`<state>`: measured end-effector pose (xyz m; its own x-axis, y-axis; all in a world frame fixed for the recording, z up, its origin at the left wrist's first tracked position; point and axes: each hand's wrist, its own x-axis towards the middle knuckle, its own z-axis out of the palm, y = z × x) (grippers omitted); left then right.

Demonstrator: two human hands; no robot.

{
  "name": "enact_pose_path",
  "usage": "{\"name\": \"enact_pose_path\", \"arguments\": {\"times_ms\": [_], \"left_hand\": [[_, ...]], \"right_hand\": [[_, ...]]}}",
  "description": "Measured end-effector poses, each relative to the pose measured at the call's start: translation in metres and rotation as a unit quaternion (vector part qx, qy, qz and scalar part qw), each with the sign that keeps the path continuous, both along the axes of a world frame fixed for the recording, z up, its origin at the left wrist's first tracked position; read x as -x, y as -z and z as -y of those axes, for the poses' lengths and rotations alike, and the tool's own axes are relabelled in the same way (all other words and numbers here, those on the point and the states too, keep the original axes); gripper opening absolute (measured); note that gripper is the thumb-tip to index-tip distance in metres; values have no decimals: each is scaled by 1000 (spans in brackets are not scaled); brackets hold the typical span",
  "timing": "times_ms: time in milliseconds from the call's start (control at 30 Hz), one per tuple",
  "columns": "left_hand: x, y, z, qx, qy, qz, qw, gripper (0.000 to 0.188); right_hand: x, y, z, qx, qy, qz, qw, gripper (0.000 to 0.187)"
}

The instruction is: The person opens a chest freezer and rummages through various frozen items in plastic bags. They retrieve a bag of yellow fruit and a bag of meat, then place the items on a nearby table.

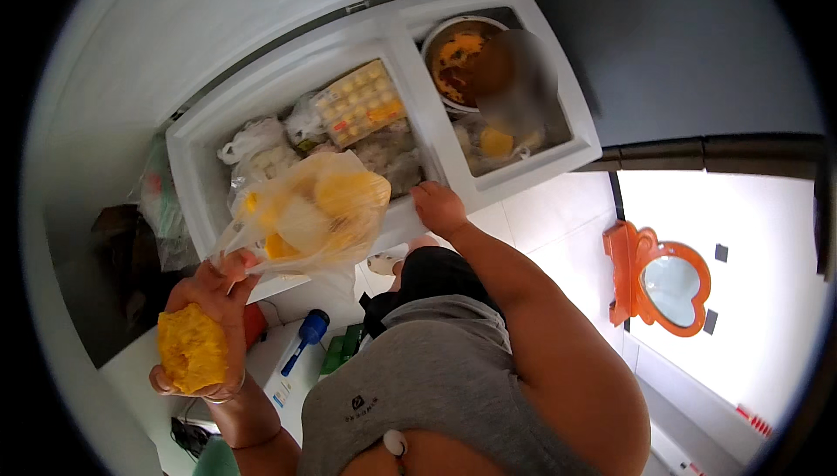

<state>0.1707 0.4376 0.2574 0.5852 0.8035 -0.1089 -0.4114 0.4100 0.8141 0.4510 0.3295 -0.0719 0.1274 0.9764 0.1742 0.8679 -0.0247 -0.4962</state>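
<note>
My left hand [228, 289] is closed, with a round, rough yellow lump of food [191, 348] in the palm. The same hand's fingertips pinch the gathered end of a clear plastic bag [305, 214]. More yellow pieces and a whitish lump show through the bag, which hangs over the front of an open chest freezer [193, 140]. On the freezer's front rim, close to the divider, my right hand [438, 208] rests with its fingers curled over the edge. Its fingertips are partly hidden, and no held object shows there.
Inside the freezer's left compartment are a pack of small round pale pieces [359, 101] and several bagged foods. The right compartment holds a pot of reddish-brown food [453, 66]. A blue-handled tool [309, 332] lies at lower left; an orange-framed mirror [676, 293] stands at right.
</note>
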Motion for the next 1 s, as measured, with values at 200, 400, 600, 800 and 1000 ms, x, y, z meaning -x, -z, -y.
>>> {"name": "enact_pose_path", "arguments": {"times_ms": [200,400,600,800,1000], "left_hand": [[-42,-9,13,-7,64,30,997,71],[-84,-27,36,-20,96,4,995,69],[-170,-40,62,-60,112,-28,991,67],[-263,-30,71,-54,116,13,992,77],[-330,5,86,-6,119,23,993,78]], "right_hand": [[-4,1,2,76,11,-6,997,13],[-6,18,3,130,45,-137,981,24],[-18,0,4,-2,-85,-475,876,41],[-133,-32,75,-69,-231,-246,939,35],[-274,-44,170,-80,38,-235,968,19]]}}
